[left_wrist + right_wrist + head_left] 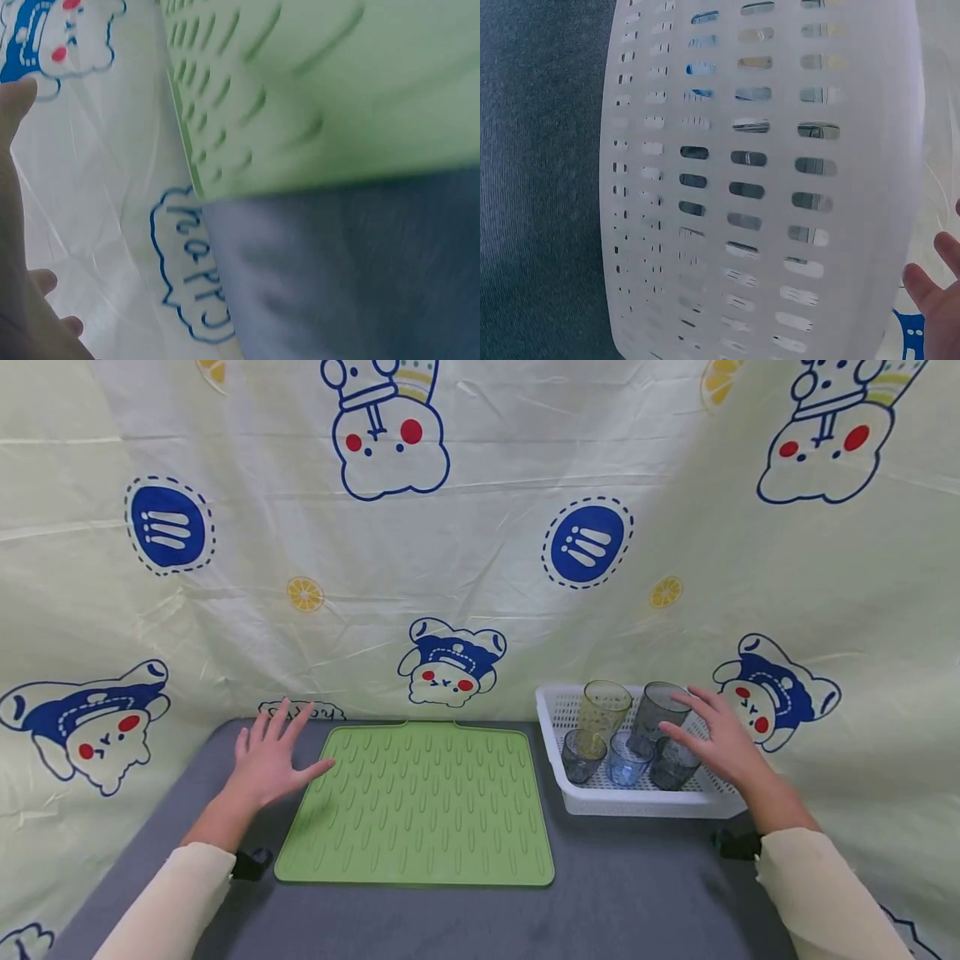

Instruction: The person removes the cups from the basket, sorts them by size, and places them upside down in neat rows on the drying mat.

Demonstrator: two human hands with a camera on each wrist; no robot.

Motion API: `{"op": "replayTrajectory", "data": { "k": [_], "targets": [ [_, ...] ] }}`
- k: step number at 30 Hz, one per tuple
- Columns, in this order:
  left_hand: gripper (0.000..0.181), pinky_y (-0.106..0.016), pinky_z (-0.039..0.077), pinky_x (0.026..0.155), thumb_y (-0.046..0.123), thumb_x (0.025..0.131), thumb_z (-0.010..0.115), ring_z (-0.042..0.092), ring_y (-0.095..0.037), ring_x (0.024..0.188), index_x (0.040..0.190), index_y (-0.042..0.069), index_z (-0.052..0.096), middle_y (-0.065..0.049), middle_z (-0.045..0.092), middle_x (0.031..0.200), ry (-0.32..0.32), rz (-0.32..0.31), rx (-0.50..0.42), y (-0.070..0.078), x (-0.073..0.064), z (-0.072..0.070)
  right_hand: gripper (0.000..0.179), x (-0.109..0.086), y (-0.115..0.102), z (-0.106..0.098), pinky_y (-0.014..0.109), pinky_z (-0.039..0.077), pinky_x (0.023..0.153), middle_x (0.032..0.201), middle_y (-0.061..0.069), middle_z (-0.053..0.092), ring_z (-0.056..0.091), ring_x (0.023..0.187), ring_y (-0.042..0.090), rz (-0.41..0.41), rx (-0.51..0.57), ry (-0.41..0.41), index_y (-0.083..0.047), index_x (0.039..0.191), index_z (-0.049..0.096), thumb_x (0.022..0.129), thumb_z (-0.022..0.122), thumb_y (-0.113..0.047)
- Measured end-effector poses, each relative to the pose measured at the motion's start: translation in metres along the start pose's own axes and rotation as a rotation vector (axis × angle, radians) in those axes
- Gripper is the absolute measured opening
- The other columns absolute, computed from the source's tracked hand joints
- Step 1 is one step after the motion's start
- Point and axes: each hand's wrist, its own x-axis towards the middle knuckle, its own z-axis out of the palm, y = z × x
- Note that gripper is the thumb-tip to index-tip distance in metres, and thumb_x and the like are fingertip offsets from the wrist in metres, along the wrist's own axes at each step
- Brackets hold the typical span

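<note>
My left hand [266,764] hovers over the left edge of a green ridged mat [420,810], fingers spread and holding nothing. On the right, my right hand [716,735] reaches over the right side of a white perforated basket [645,803], its fingers loosely extended. Inside the basket stand several clear glasses: a tall yellowish glass [604,710], a tall grey glass [656,714], a short blue glass [628,764], a short dark glass [583,760] and another dark glass [672,768] nearest my right hand. The right wrist view shows the basket's slotted wall [757,172] with fingertips beyond its rim.
A dark grey cloth [622,885] covers the table under the mat and basket. Behind them hangs a pale curtain [480,543] printed with cartoon bears and orange slices. Black straps [251,864] circle both wrists below the cream sleeves [176,902].
</note>
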Motion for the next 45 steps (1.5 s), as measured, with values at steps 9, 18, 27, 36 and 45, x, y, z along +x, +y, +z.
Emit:
{"op": "replayTrajectory", "data": {
  "k": [9, 18, 27, 36, 45],
  "targets": [
    [0.092, -0.079, 0.017, 0.113, 0.051, 0.090, 0.072, 0.015, -0.055, 0.151, 0.164, 0.025, 0.023, -0.021, 0.016, 0.170, 0.101, 0.080, -0.110, 0.032, -0.017, 0.025, 0.078, -0.005, 0.005, 0.006, 0.076, 0.039, 0.104, 0.157, 0.030, 0.032, 0.035, 0.138, 0.053, 0.088, 0.068, -0.038, -0.006, 0.150, 0.047, 0.093, 0.070, -0.054],
    [0.088, -0.083, 0.029, 0.105, 0.039, 0.089, 0.077, 0.026, -0.054, 0.148, 0.160, 0.017, 0.031, -0.023, 0.028, 0.165, 0.137, 0.126, -0.230, 0.067, -0.034, 0.044, 0.082, -0.008, 0.014, 0.005, 0.071, 0.043, 0.104, 0.154, 0.031, 0.034, 0.042, 0.135, 0.054, 0.141, 0.147, -0.088, -0.002, 0.149, 0.045, 0.091, 0.073, -0.053],
    [0.085, -0.075, 0.030, 0.112, 0.029, 0.087, 0.079, 0.036, -0.051, 0.145, 0.157, 0.009, 0.037, -0.027, 0.038, 0.159, 0.177, 0.224, -0.350, 0.097, -0.051, 0.060, 0.084, -0.009, 0.025, 0.001, 0.071, 0.045, 0.103, 0.149, 0.031, 0.044, 0.046, 0.131, 0.054, 0.188, 0.147, -0.171, -0.001, 0.148, 0.045, 0.091, 0.072, -0.056],
    [0.083, -0.067, 0.032, 0.117, 0.025, 0.087, 0.080, 0.037, -0.042, 0.148, 0.158, 0.012, 0.037, -0.015, 0.043, 0.159, 0.120, 0.231, -0.510, 0.123, -0.069, 0.070, 0.091, -0.004, 0.032, 0.001, 0.072, 0.042, 0.104, 0.151, 0.035, 0.043, 0.044, 0.135, 0.054, 0.213, 0.132, -0.298, 0.002, 0.152, 0.042, 0.088, 0.076, -0.054],
    [0.085, -0.064, 0.033, 0.118, 0.024, 0.088, 0.080, 0.036, -0.036, 0.150, 0.160, 0.024, 0.034, -0.007, 0.041, 0.162, 0.053, 0.183, -0.608, 0.140, -0.082, 0.075, 0.088, 0.002, 0.050, 0.003, 0.070, 0.045, 0.102, 0.148, 0.037, 0.046, 0.047, 0.133, 0.055, 0.177, 0.100, -0.378, 0.002, 0.151, 0.041, 0.089, 0.076, -0.050]
  ]
}}
